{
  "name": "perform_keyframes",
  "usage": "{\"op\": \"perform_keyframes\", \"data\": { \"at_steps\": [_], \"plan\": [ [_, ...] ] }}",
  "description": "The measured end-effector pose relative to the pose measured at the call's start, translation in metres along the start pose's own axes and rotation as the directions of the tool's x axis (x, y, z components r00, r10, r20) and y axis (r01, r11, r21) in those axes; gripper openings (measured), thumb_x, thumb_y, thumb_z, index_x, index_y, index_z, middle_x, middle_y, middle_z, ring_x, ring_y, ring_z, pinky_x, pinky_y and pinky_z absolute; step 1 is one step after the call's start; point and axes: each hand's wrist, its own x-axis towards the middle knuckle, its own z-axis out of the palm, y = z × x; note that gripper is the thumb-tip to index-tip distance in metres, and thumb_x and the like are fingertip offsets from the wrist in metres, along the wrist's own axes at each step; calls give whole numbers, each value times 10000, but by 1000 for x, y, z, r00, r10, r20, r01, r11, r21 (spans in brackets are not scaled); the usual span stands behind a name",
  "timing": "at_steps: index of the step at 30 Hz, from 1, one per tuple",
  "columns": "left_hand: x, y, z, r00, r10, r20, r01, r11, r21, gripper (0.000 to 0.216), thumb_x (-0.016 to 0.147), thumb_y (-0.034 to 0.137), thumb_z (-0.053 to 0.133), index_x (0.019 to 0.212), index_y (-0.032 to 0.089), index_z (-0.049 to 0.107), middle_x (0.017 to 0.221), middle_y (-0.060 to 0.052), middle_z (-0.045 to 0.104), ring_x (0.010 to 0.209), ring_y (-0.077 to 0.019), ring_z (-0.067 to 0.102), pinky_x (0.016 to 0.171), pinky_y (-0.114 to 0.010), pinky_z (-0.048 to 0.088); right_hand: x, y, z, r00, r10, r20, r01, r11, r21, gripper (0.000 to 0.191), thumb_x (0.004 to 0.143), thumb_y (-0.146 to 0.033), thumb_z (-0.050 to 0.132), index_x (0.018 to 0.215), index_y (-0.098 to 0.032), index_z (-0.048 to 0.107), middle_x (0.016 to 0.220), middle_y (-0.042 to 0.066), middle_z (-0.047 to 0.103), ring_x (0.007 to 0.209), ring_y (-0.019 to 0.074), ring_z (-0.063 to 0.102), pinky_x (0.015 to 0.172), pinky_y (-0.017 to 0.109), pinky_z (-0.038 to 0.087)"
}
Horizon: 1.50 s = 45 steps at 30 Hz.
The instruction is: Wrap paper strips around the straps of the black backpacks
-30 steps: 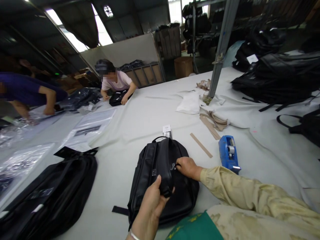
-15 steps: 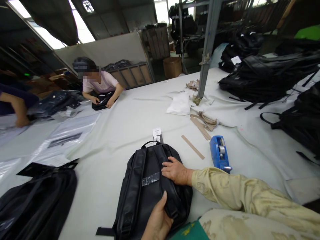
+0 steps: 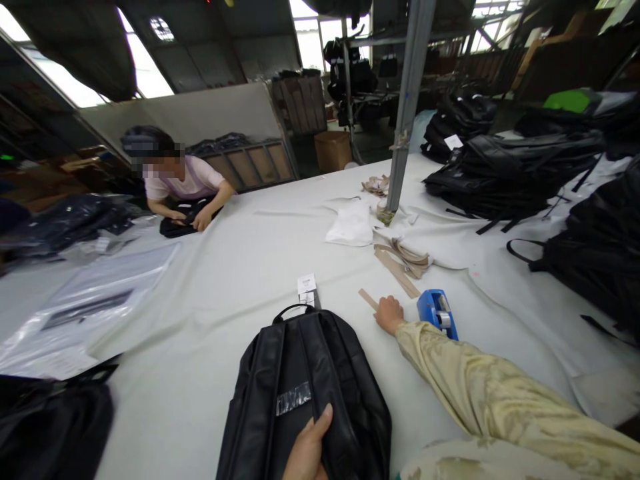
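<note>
A black backpack (image 3: 345, 373) lies with its shoulder straps up on the white-covered table, and a white tag (image 3: 307, 285) sits by its top handle. My left hand (image 3: 306, 453) is closed around the backpack's right-hand shoulder strap, thumb on top; its other fingers are hidden beneath. Beyond the backpack's right side, my right hand (image 3: 389, 315) has its fingers curled down on a narrow brown strip (image 3: 369, 299), whose far end sticks out past the fingers. Just right of that hand stands a blue tape dispenser (image 3: 436, 308).
More brown strips (image 3: 403, 260) lie beside a metal post (image 3: 404, 113) rising through the table. Black bags are piled at right (image 3: 520, 167) and lower left (image 3: 50, 427). Plastic bags (image 3: 110, 293) lie at left. Across the table, a co-worker (image 3: 185, 177) handles a black bag.
My right hand has left the backpack and reached forward and right onto the brown strip. My left hand still holds the shoulder strap. The view has shifted slightly.
</note>
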Motion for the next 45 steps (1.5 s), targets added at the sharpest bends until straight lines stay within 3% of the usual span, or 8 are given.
{"op": "perform_keyframes", "data": {
  "at_steps": [8, 13, 14, 21, 26, 31, 39, 45],
  "plan": [
    [0, 6, 3, 999, -18, 29, 18, 1000, 2, 399, 744, 144, 739, 1129, 105, 644, 878, -160, 767, 854, -324, 734, 732, -413, 631, -19, -4, -20, 921, -231, 315, 142, 949, 280, 267, 843, -233, 537, 1011, -129, 717, 834, 71, 706, 685, 133, 610, 616, 233, 439],
    [-8, 5, 7, 996, -69, 52, 68, 998, 17, 334, 791, 177, 703, 1107, 82, 651, 850, -168, 763, 824, -304, 740, 674, -367, 633, -55, 18, -70, 426, -521, 740, 343, 850, 401, 166, 646, -263, 672, 727, -138, 746, 574, -11, 633, 509, 97, 486, 504, 221, 343],
    [-9, 5, 8, 996, -77, 47, 76, 997, 23, 325, 800, 184, 694, 1105, 78, 650, 845, -172, 762, 810, -303, 741, 655, -364, 633, -63, 18, -76, 381, -508, 773, 403, 843, 356, 127, 606, -237, 681, 669, -142, 738, 544, -20, 618, 510, 99, 483, 510, 224, 338],
    [-17, 1, 13, 999, -33, -1, 33, 998, 61, 318, 794, 196, 707, 1087, 85, 652, 802, -165, 756, 735, -299, 741, 585, -361, 627, -111, -37, -32, 478, -595, 646, 582, 766, 274, 132, 601, -139, 591, 592, -165, 719, 500, -30, 567, 510, 102, 463, 545, 239, 353],
    [-18, -5, 15, 999, -11, -42, 11, 1000, -2, 367, 775, 213, 733, 1100, 72, 638, 805, -169, 751, 747, -302, 740, 624, -381, 628, -115, -55, 20, 525, -600, 604, 295, 794, 532, 97, 636, -207, 663, 679, -151, 729, 549, -52, 566, 559, 91, 487, 569, 200, 407],
    [-12, -19, 11, 1000, -13, -10, 12, 999, -52, 325, 803, 236, 695, 1076, 64, 652, 780, -159, 752, 750, -288, 739, 668, -387, 624, -110, -44, 45, 415, -579, 702, 42, 783, 621, 51, 655, -191, 644, 634, -146, 657, 473, -72, 508, 448, 57, 432, 465, 171, 368],
    [-2, -23, -2, 976, 215, -34, -213, 975, 64, 261, 684, 194, 784, 872, 41, 688, 723, -165, 744, 696, -280, 728, 691, -387, 607, -86, -30, -6, 194, -416, 889, 179, 905, 385, 177, 633, -261, 708, 764, -145, 680, 576, -33, 634, 473, 97, 558, 449, 184, 434],
    [5, -24, -8, 970, 240, 47, -242, 970, 24, 329, 594, 283, 844, 795, 73, 690, 719, -152, 740, 683, -270, 714, 709, -398, 586, -86, -51, -24, 293, -417, 860, 320, 891, 323, 94, 701, -222, 663, 737, -135, 665, 520, -41, 589, 436, 76, 523, 427, 162, 396]
  ]
}}
